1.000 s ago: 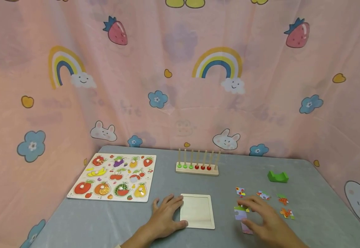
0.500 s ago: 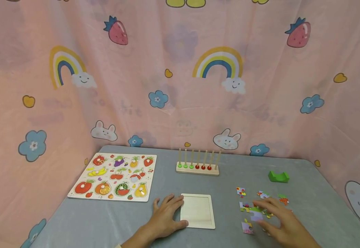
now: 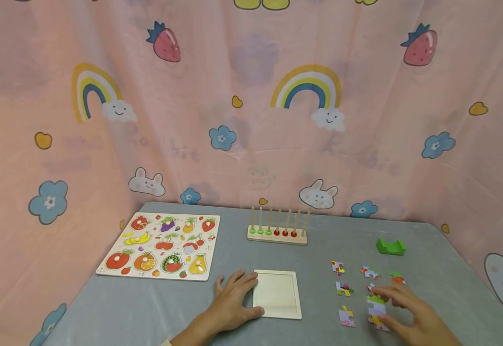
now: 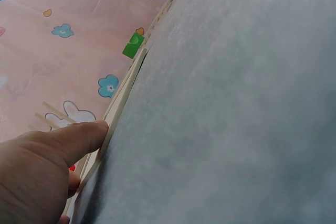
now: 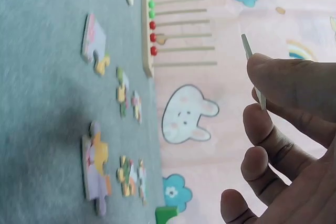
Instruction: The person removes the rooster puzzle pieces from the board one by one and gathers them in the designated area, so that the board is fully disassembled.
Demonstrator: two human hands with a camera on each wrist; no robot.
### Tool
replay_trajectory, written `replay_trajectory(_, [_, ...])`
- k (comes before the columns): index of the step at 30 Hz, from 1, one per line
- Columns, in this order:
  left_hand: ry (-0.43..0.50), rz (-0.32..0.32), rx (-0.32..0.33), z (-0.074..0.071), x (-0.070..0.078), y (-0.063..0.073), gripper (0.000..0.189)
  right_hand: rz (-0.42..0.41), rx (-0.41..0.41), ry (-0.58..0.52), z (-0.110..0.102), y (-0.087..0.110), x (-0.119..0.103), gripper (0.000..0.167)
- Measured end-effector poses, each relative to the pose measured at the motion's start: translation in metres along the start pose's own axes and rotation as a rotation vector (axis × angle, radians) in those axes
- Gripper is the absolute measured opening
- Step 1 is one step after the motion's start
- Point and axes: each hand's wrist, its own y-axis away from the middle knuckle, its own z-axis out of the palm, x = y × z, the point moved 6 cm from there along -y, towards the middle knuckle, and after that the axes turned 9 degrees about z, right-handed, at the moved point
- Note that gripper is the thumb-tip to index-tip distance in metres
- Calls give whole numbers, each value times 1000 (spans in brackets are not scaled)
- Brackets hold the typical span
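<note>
My right hand (image 3: 416,317) pinches a green and lilac jigsaw piece (image 3: 376,306) between thumb and fingers. In the right wrist view this piece (image 5: 246,45) appears edge-on, raised above the table. Below it, another lilac and yellow jigsaw piece (image 5: 93,169) lies on the tabletop. At the left side of a square wooden puzzle tray (image 3: 276,294), my left hand (image 3: 232,303) rests with fingers spread, thumb and fingertips touching the rim. The left wrist view shows the thumb (image 4: 86,139) against the tray's edge. Several other loose pieces, such as one with a ladybug-like print (image 3: 344,289), lie around the right hand.
A fruit peg puzzle board (image 3: 158,246) lies at the back left. Behind the tray stands a wooden rack with upright rods (image 3: 276,234) and green and red beads. A green notched block (image 3: 391,247) sits at the back right. A pink printed curtain (image 3: 251,144) surrounds the table.
My right hand has moved rightward with the pinched jigsaw piece, from over the left column of loose pieces to over the middle one. My left hand stays on the tray's rim.
</note>
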Motion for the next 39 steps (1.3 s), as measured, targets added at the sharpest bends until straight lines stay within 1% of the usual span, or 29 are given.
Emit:
replay_trajectory(2, [1,5,3,0,0,0,67,36,-6,3,-2,2,7,53])
replay_trajectory(5, [7,10,7,0,0,0,66,119,-22,13,-4,7,19,49])
replay_trajectory(9, [12,9,5,0,0,0,66,239,-51,80,-5,13,37,43])
replay_trajectory(12, [14,6,-1,-1,1,0,66,277,-74,123,-6,18,47,42])
replay_trajectory(15, [14,7,-5,-1,1,0,67,282,-108,150,-8,23,58,42])
replay_trajectory(17, [12,8,-5,-1,2,0,67,321,-150,177,-8,25,68,44])
replay_trajectory(21, [11,8,0,-2,2,0,66,411,-266,217,-7,28,88,47])
replay_trajectory(24, [9,7,3,-2,1,0,66,416,-320,193,-7,31,98,47])
replay_trajectory(26, [6,7,2,-2,2,0,66,413,-341,167,-7,33,104,47])
replay_trajectory(30, [3,8,1,-2,2,0,67,455,-406,114,-4,36,114,49])
replay_trajectory(33, [8,8,2,-2,2,0,66,505,-457,86,-2,36,121,50])
replay_trajectory(35, [12,8,3,-2,2,0,66,527,-471,83,-2,36,123,51])
replay_trajectory(39, [16,6,1,-3,2,0,65,554,-474,82,1,37,129,51])
